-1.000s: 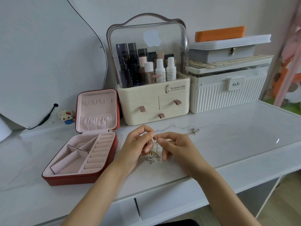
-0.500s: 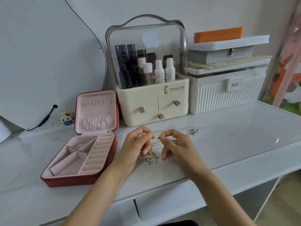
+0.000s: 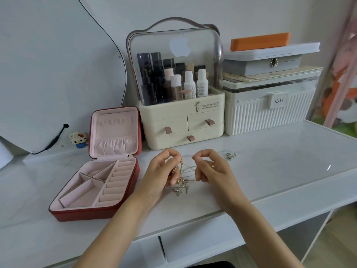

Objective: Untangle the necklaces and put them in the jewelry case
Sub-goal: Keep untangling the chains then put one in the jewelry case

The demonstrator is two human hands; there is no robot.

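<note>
Head camera, the only view I have, looks forward and down over a white marble-look tabletop (image 3: 270, 171). From my remote seat I see both bare forearms reaching in from the bottom edge, the hands meeting near the middle of the table. My left hand (image 3: 162, 171) has thumb and forefinger pinched together on one end of a knot of fine gold and silver necklaces (image 3: 183, 176); my right hand (image 3: 210, 169), wearing a gold ring (image 3: 212, 165), pinches the same knot from the other side, its remaining fingers curled under. The two pinches sit a little apart, and thin chains stretch between them like a web, while the rest of the tangle droops down to a small heap of pendants on the table just below the hands. A separate bit of silver jewelry (image 3: 229, 156) lies on the table just beyond the right hand, untouched. To the left, well clear of the hands, a red jewelry case (image 3: 92, 213) sits open, its pink-lined lid upright and its pink compartments and ring rolls holding nothing I can see. Behind the hands stands a cream cosmetic organizer (image 3: 183, 122) with three drawers and bottles under a clear dome. Right of it is a white ribbed storage box (image 3: 270, 117) stacked with a grey box and an orange one.
</note>
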